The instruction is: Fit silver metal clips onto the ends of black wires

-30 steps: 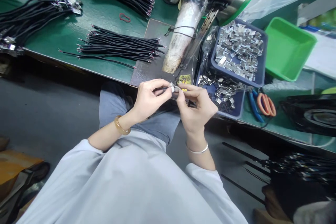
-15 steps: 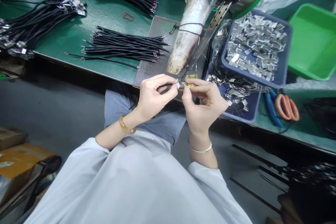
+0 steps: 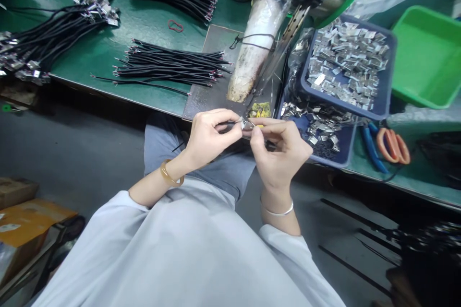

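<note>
In the blue tray [image 3: 383,108], metal clips [image 3: 345,64] lie heaped.

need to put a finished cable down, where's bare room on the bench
Bare green mat lies between the clipped cables at left and the loose wire pile. The green tray looks empty. It is crowded by the blue clip trays and the scissors, right of both hands.

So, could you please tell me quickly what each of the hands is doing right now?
Left hand: closed, pinching a black wire.
Right hand: closed, pinching a small metal clip.
</note>
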`<state>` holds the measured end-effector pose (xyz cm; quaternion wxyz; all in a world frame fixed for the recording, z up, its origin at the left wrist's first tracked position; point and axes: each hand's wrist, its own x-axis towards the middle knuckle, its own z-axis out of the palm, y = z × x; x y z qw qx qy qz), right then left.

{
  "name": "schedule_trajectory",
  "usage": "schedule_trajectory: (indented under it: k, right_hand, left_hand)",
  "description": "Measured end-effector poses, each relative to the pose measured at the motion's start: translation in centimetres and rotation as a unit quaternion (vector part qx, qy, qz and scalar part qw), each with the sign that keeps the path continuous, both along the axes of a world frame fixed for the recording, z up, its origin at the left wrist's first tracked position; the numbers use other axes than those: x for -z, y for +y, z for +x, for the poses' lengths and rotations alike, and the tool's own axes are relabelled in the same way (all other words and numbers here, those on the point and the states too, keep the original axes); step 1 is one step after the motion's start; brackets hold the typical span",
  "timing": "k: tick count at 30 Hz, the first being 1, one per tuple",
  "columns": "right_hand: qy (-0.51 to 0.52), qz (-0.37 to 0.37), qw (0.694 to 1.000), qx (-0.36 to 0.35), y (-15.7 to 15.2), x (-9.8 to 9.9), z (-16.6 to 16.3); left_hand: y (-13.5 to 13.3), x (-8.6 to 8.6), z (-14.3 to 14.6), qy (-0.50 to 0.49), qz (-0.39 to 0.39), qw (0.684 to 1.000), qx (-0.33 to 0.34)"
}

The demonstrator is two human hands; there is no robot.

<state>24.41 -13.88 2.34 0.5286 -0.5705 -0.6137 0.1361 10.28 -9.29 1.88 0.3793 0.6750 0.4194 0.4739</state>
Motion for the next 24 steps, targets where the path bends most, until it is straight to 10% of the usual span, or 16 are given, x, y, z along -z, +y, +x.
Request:
schedule_trajectory:
  k: [3,7,14,20,24]
  right_hand:
    - [0.035,-0.001,0.999,0.030,-0.6,-0.8,0.6]
    - [-0.002,-0.068,0.994,-0.083,-1.3,-2.8,1.0]
    - [-0.054,-0.145,0.946,-0.284,-1.0,-3.6,-0.2]
    - [-0.074,-0.123,0.951,-0.276,-1.1,-3.2,-0.3]
    - [-0.035,-0.067,0.986,-0.147,-1.8,-3.5,0.8]
  left_hand:
    - [-1.0,-0.6,-0.4,0.158,0.142,0.974,0.075]
    - [-4.0,-1.0,-0.2,0.406,0.256,0.826,0.296]
    - [-8.7,0.7,1.2,0.468,0.284,0.714,0.436]
    - [-8.5,-0.2,1.4,0.430,0.347,0.707,0.443]
    - [-5.9,-1.9,-0.2,0.242,0.426,0.821,0.295]
